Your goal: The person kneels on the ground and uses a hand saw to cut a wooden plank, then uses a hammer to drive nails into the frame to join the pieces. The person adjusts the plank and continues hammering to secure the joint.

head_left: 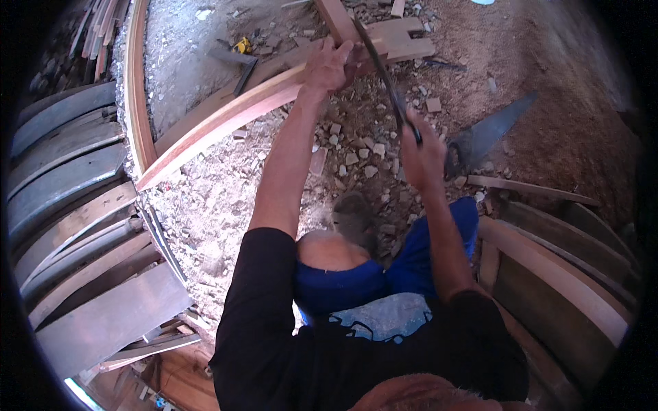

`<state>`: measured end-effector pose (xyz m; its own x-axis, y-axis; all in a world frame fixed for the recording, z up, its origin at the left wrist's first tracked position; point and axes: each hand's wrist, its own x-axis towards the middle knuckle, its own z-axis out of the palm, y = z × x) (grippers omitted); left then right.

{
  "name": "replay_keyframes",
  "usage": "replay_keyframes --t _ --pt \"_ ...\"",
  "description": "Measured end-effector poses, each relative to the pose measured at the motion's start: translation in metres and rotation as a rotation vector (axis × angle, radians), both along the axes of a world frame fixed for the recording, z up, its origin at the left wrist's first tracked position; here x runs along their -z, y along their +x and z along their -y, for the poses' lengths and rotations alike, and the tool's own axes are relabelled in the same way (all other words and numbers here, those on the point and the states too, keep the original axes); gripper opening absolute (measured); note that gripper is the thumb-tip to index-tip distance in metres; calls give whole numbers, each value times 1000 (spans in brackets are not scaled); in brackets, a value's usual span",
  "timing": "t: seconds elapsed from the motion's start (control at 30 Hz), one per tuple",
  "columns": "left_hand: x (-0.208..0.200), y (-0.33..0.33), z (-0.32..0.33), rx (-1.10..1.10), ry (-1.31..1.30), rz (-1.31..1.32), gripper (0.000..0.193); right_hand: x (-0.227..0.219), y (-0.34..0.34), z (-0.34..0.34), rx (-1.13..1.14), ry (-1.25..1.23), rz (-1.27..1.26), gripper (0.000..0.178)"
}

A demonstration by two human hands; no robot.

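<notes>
My right hand (423, 152) is closed around the dark handle of a handsaw. Its narrow blade (381, 67) slants up and to the left, seen nearly edge-on, and meets the wood by my left hand. That left hand (327, 66) grips the far end of a long wooden beam (233, 122), partly hiding it. A reddish wooden piece (336, 19) runs up from there to the top edge. Beneath them lies a board with a notched end (406, 45). How deep the blade sits in the wood cannot be made out.
A second handsaw (497, 130) lies on the ground to the right. Beyond the beam are a dark hammer-like tool (243, 65) and a yellow tape measure (242, 46). Boards (113, 315) are stacked at left, more planks (555, 260) at right. Wood chips and offcuts (370, 154) litter the ground.
</notes>
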<state>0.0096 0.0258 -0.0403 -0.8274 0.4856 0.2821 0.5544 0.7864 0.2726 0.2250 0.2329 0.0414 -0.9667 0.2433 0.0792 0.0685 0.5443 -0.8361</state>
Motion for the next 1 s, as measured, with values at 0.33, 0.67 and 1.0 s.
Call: replay_keyframes --t 0.33,0.67,1.0 --pt "-6 6 0 -14 75 41 38 -3 34 7 -39 52 -52 38" --pt "-5 0 5 -19 139 110 38 -1 40 -3 -46 2 -46 37" --pt "0 6 11 13 183 79 33 -2 -52 21 -3 55 81 40"
